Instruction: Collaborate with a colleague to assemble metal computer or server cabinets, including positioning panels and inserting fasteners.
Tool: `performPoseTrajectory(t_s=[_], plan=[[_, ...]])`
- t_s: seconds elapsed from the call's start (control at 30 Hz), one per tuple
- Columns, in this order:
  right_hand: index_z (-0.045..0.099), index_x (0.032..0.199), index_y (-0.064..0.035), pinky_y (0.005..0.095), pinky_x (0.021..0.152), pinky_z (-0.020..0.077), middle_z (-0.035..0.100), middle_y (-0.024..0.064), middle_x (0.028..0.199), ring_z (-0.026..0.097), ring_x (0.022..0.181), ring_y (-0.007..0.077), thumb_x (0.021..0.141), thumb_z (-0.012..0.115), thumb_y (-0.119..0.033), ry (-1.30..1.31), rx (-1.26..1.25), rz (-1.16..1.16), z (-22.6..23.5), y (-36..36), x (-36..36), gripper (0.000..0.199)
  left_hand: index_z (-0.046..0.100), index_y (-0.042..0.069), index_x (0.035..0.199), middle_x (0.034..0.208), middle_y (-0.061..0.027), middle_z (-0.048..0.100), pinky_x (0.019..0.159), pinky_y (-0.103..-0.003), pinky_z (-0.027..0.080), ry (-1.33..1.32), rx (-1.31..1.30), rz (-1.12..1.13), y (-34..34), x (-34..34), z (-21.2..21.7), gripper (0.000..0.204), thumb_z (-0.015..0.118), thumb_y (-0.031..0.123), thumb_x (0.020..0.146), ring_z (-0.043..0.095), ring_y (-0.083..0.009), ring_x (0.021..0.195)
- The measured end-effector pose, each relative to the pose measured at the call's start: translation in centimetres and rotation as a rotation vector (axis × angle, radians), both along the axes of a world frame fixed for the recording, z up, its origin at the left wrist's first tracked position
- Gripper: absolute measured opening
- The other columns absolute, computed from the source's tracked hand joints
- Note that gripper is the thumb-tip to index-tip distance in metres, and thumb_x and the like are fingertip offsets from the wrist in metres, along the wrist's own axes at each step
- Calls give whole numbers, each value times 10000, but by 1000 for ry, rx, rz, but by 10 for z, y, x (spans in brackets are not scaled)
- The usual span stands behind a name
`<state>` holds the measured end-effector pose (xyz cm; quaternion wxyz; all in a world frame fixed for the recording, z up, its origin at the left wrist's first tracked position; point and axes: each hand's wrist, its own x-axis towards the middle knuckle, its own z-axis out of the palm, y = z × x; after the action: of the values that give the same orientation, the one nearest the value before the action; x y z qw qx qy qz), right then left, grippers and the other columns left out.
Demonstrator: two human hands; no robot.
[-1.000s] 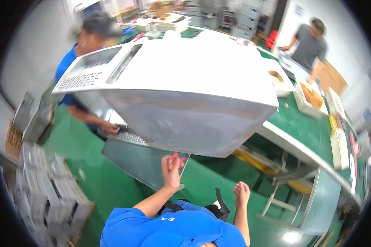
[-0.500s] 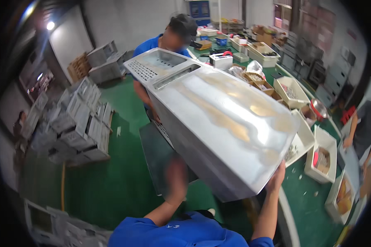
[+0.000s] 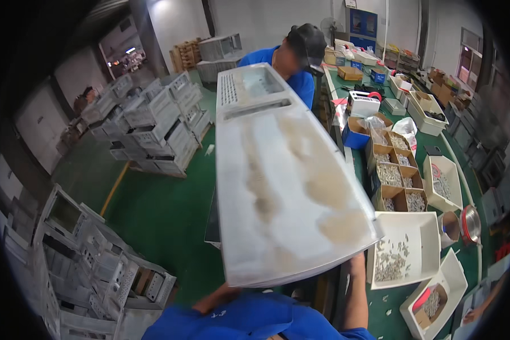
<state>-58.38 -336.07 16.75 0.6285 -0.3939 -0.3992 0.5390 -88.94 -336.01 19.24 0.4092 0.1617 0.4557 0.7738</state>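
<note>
1. I see a big white housing panel (image 3: 283, 181) held up lengthwise in front of me – near end at my chest, far end with its vent slots toward a co-worker in a blue shirt (image 3: 292, 71).
2. My right hand (image 3: 357, 262) is up at the panel's near right corner, touching the edge from below; its fingers are hidden behind the panel, so I cannot tell how they are set.
3. My left hand (image 3: 224, 294) sits under the near left edge. It is mostly covered by the panel and my blue sleeve, so I cannot tell the state of its fingers either.
4. The panel face shows tan, dusty smears and tilts a little down to the right.
5. To the right is the green surface (image 3: 470, 266) – white trays of small metal parts (image 3: 402, 255) near the panel's corner, cardboard boxes of screws (image 3: 394, 175) further up.
6. On the green floor (image 3: 158, 209) at left are stacks of white housings (image 3: 153, 122), with more at lower left (image 3: 85, 255).
</note>
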Motion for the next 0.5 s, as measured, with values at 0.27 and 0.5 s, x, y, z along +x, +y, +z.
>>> performPoseTrajectory(t_s=[0.27, 0.5], plan=[[521, 827, 13, 232, 636, 359, 500, 30, 750, 456, 690, 109, 677, 584, -307, 109, 216, 418, 7, 18, -2, 359, 369, 76, 1058, 917, -29, 435, 757, -261, 396, -37, -36, 142, -21, 16, -19, 272, 488, 106, 816, 451, -119, 827], [523, 735, -34, 208, 522, 322, 468, 11, 679, 405, 570, 80, 706, 641, -209, 168, 340, 526, 19, 29, 14, 214, 367, 76, 1065, 930, -32, 437, 767, -267, 393, 15, -99, 173, -15, 33, -19, 274, 481, 117, 819, 449, -126, 841]])
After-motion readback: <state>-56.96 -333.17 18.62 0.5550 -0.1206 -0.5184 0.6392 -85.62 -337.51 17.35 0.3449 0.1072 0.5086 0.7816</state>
